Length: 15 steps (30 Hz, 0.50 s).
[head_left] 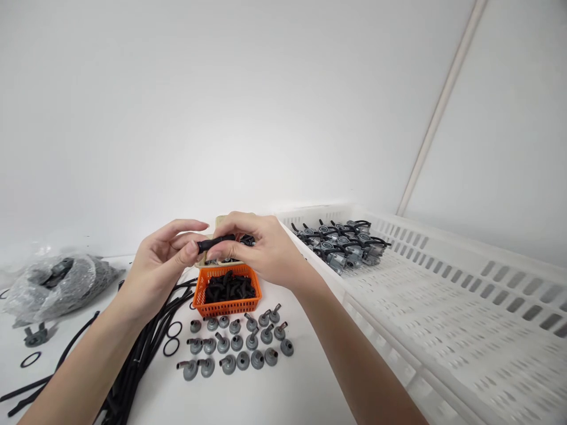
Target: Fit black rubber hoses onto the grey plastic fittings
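Observation:
Between both hands is a short black rubber-like tube piece [211, 242], held level above the baskets. My left hand [166, 254] pinches its left end between thumb and fingers. The right end is gripped by my right hand [261, 245], whose fingers partly hide it. Just below, an orange basket [227, 308] contains many small black rubber parts [228, 287]. Nearer to me stand rows of grey metal fittings [237, 342] with short spouts. A beige basket [221, 219] behind the orange one is mostly covered by my hands.
On the right, a large white perforated crate [443, 307] holds several grey assemblies [341, 242] with black hoses. Long black tubes [146, 342] and black rings [171, 346] lie at left. Farther left are a plastic bag [84, 283] of parts and a grey piece [36, 335].

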Each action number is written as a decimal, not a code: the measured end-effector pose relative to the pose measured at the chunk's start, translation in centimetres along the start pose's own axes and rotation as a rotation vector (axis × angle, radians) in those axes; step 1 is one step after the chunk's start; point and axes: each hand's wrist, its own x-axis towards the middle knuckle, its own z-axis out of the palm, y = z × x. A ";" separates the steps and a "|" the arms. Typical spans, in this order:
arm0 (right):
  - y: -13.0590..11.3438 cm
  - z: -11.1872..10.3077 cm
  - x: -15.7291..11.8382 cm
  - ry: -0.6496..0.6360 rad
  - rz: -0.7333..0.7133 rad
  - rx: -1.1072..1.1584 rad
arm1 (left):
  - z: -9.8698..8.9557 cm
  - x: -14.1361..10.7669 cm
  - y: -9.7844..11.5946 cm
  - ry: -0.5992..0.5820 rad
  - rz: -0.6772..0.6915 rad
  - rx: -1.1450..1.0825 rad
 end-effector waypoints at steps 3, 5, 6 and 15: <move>0.1 0.1 0.0 0.007 0.010 0.029 | 0.0 0.1 -0.1 0.003 0.001 -0.028; 0.1 0.0 0.0 0.008 0.018 0.033 | 0.0 0.1 -0.2 0.013 -0.002 -0.035; 0.1 -0.1 -0.1 0.003 0.026 0.031 | 0.0 0.1 -0.2 0.021 0.000 -0.034; 0.0 -1.5 -0.2 -0.016 0.105 -0.161 | 0.4 0.2 -0.7 0.182 0.198 0.204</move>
